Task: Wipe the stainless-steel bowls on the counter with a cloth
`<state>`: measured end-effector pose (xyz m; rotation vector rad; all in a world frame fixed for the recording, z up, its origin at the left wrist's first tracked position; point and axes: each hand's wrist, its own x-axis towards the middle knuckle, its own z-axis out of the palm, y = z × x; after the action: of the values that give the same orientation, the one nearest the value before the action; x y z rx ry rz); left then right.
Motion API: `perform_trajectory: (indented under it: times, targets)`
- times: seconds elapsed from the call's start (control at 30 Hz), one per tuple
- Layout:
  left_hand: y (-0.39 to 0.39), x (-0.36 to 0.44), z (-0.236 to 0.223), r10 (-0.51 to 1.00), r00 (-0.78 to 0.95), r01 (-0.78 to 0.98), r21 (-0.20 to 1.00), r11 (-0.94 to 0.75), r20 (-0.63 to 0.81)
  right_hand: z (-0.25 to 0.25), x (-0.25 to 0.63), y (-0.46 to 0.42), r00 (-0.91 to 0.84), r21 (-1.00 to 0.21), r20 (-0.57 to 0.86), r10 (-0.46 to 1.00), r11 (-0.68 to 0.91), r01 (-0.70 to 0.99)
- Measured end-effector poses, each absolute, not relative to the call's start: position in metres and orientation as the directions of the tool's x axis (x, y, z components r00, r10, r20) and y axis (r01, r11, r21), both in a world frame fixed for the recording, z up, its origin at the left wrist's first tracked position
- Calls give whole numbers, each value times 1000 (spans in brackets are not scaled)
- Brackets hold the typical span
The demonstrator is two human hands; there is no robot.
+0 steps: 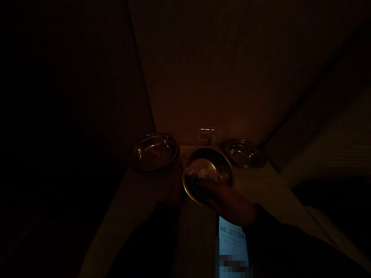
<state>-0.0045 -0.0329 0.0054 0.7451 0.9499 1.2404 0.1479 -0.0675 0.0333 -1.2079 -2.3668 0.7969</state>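
Observation:
A round metal bowl (pixel 226 166) stands in the middle of the table, its open top tipped a little toward me. My left hand (pixel 175 193) grips it at the left side, though its fingers are mostly lost in the dark. Reaching in over the near rim, my right hand (pixel 224 197) presses a dark greenish pad (pixel 193 183) against the inside. Whether the pad is cloth or a scrubber is too dim to tell. Small light specks show on the bowl's bottom.
A wide metal dish (pixel 171 157) lies at the back left, with a reddish patch inside. Another metal dish (pixel 259 161) is at the back right. Behind the bowl, a socket plate (pixel 202 135) sits on the wall. A lit phone (pixel 232 247) showing a timer lies below my right wrist.

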Motion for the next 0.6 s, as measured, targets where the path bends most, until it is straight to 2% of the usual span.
perform_trajectory:
  times: [0.13, 0.23, 0.37, 0.5, 0.6]
  targets:
    - [-33, -6, -4, 978, -10, -451, 874, 183, -210, 37, 156, -69, -532, -670, 72, 844, 436, 600]
    - [-34, -7, -8, 972, -26, -401, 893, 205, -234, 43, 157, -73, -521, -712, 66, 851, 406, 572]
    - [-36, -5, -5, 978, -125, -327, 937, 119, -168, 48, 152, -83, -503, -747, 50, 863, 366, 554]
    - [-40, -1, 4, 975, -108, -281, 947, 157, -194, 40, 136, -88, -515, -728, 59, 855, 390, 564]
    - [-45, 0, 10, 958, -136, -238, 947, 214, -251, 33, 118, -84, -429, -705, 96, 898, 365, 608]
